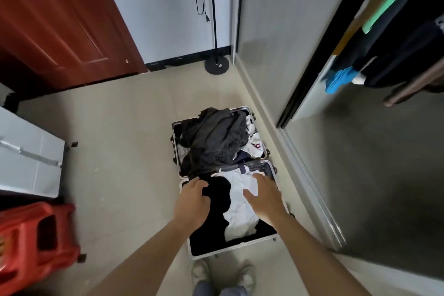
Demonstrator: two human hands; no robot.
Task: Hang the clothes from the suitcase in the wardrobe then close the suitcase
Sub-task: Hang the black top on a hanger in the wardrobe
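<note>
Head, left hand clutching clothes, right hand splayed

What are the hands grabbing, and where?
The left hand grips the black cloth at its top edge. The right hand is open over the white cloth.

Count log. I am counting one suitcase, lying open in two halves at centre frame. I am logging two hands over it: left hand, right hand. I am making out four garments inside: dark grey garment, patterned white garment, black garment, plain white garment; any beneath are hidden. Bottom edge: two shoes, left shoe, right shoe. Lower left: one red stool. Upper centre: one floor lamp.
</note>
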